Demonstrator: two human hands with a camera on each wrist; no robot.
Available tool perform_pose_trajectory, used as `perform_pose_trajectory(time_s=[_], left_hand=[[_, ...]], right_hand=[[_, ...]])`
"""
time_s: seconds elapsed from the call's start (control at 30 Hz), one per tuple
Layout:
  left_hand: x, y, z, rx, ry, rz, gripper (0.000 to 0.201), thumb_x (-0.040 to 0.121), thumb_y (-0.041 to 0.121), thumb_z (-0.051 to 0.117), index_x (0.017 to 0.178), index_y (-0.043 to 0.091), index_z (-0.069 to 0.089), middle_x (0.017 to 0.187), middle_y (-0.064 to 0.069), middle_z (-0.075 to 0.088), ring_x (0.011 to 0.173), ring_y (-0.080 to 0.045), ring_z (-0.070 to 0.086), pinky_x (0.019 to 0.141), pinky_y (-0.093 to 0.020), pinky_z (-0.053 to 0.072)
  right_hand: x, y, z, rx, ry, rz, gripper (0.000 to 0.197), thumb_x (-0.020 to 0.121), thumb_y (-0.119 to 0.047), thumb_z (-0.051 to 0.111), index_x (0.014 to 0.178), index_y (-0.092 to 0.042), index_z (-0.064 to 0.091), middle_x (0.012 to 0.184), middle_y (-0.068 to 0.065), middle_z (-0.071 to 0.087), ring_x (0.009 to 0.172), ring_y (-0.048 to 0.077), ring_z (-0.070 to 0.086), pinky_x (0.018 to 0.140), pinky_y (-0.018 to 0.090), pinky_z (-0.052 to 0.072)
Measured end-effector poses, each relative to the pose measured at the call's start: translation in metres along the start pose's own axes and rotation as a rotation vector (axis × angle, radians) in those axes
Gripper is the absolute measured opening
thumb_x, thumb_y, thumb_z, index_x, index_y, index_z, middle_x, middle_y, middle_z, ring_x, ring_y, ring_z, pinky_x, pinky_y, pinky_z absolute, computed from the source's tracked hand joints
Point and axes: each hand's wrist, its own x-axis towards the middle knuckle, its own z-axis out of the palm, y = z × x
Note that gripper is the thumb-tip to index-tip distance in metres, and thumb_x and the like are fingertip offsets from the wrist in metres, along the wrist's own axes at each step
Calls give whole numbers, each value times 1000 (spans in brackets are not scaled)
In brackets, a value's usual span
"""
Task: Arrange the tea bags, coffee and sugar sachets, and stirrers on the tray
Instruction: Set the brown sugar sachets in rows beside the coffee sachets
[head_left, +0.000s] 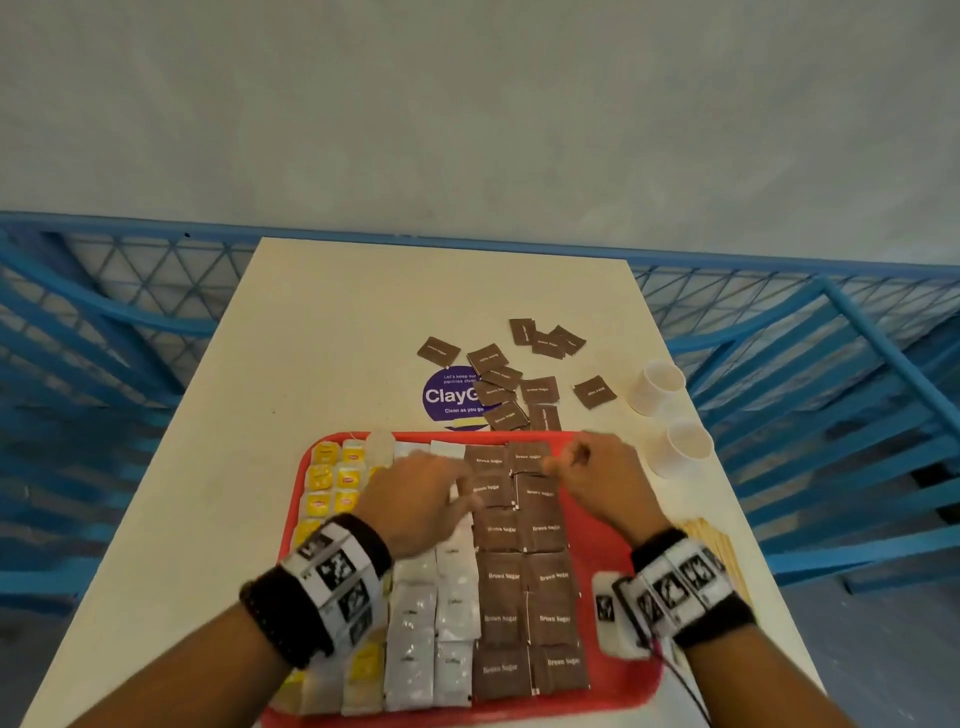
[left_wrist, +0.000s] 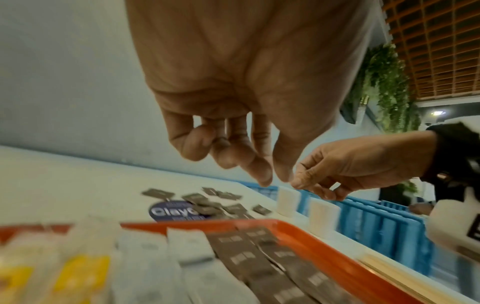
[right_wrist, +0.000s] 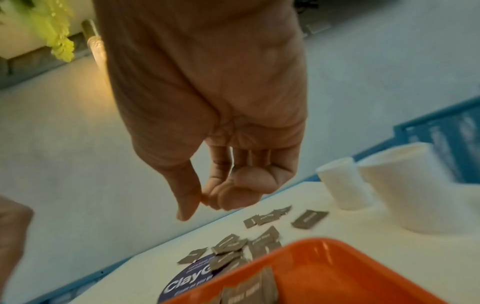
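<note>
A red tray holds yellow tea bags on its left, white sachets in the middle and two columns of brown sugar sachets on the right. Above the far end of the brown columns, my left hand hovers with loosely bent fingers and holds nothing. My right hand is just to its right over the tray's far right corner. Its fingers are curled into the palm, and I see nothing in them. Several loose brown sachets lie on the table beyond the tray.
Two white paper cups stand right of the tray's far corner. Wooden stirrers lie on the table along the tray's right side. A round purple sticker lies partly under the loose sachets. Blue metal railings flank the narrow table.
</note>
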Motion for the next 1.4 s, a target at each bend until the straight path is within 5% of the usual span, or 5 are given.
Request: perform_pose_trajectory(time_s=[0.4,0.7,1.0,1.27,1.4], left_hand=[[125,-94,-37,36,-79,-297,31,92,48,62,69,28,54,92,4,65,87,-20,62,76,-34,51],[202,-114,-55,84,-77,-343,26,93,46,62,90,20,66,102,-4,67,93,-27,63,86,-41,54],[258,-115,-22,66,-115,-256,60,97,34,57,151,33,31,159,3,31,141,-27,37,111,-47,33],[250,-111,-4,113,-51,-238,30,94,28,58,121,18,51,124,-7,46,117,-32,44,90,-44,40],[245,-117,-6,51,-62,-370,47,85,31,72,121,14,46,123,-12,41,111,-36,47,91,-46,41]], right_hand=[[158,-7,58,-415,-265,249,114,58,-77,75,144,-11,38,139,12,53,124,30,55,96,38,52],[202,27,80,-73,-221,218,88,45,-87,59,111,-28,61,105,-5,72,87,15,69,79,38,60],[164,-17,74,-261,-331,258,105,55,-47,91,136,-15,32,131,13,41,116,33,54,89,38,52],[180,-20,82,76,-360,283,60,69,-2,83,107,-21,41,122,11,58,85,18,63,57,28,55],[181,-15,74,317,-302,322,50,77,-22,85,102,-17,42,107,4,63,81,10,62,51,19,53]])
